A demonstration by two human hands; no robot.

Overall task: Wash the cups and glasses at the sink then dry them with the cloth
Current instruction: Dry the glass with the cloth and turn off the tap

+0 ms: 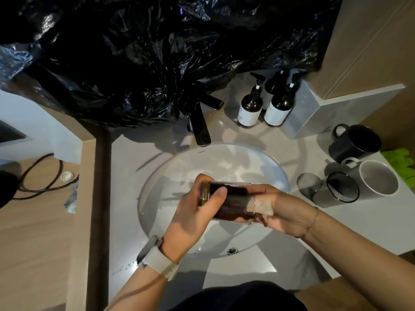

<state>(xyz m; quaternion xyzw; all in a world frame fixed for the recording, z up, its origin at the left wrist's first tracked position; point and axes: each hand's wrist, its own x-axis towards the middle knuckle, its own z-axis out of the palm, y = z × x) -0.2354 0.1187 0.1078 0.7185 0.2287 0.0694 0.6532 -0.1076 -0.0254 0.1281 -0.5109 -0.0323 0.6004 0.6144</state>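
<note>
A clear glass (pixel 233 199) lies on its side over the white sink basin (pixel 258 160). My left hand (pixel 197 212) grips its base end, thumb across the side. My right hand (pixel 285 209) has its fingers pushed inside the glass's open mouth. On the counter to the right stand a black mug (pixel 356 142), a white mug (pixel 379 177) and a second clear glass (pixel 336 190) lying with a dark rim. A green cloth (pixel 402 161) shows at the right edge. No water runs from the black faucet (pixel 201 126).
Black plastic sheeting (pixel 146 52) covers the wall above the faucet. Two dark pump bottles (pixel 250 106) stand behind the sink against a grey ledge (pixel 314 108). A black cable (pixel 45 176) lies on the wooden surface at left. The overflow hole (pixel 232 250) sits at the basin's near side.
</note>
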